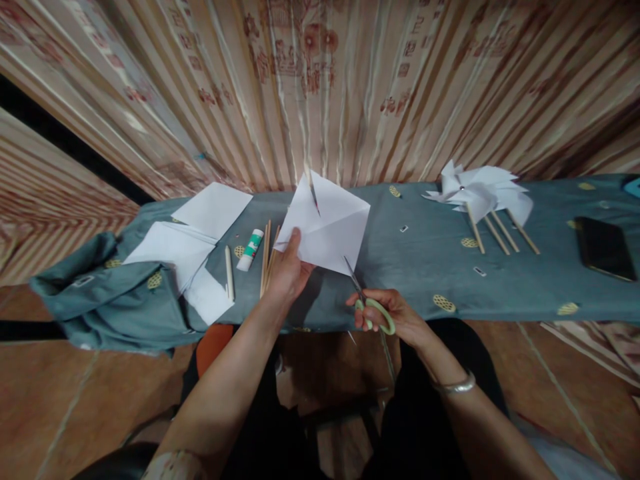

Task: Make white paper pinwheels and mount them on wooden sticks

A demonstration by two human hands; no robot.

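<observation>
A white square sheet of paper [335,223] is turned corner-up near the middle of the cloth. My left hand [291,267] grips its left side, thumb on top and fingers underneath. A slit runs inward from the sheet's top corner, and a faint crease crosses its face. In my right hand [397,310] are scissors [356,281] with pale green handles, the fingers around the loops. Their blades meet the paper at its lower corner. Several thin wooden sticks [265,257] lie just left of my left hand, beside a green-and-white glue stick [250,250].
White paper sheets [173,250] lie at the left, with a whitish pen-like stick [229,272] nearby. White paper pinwheels [485,193] on wooden sticks rest at the right, then a black phone [605,248]. A grey-green cloth [415,240] covers the narrow table; a patterned curtain [350,93] hangs behind.
</observation>
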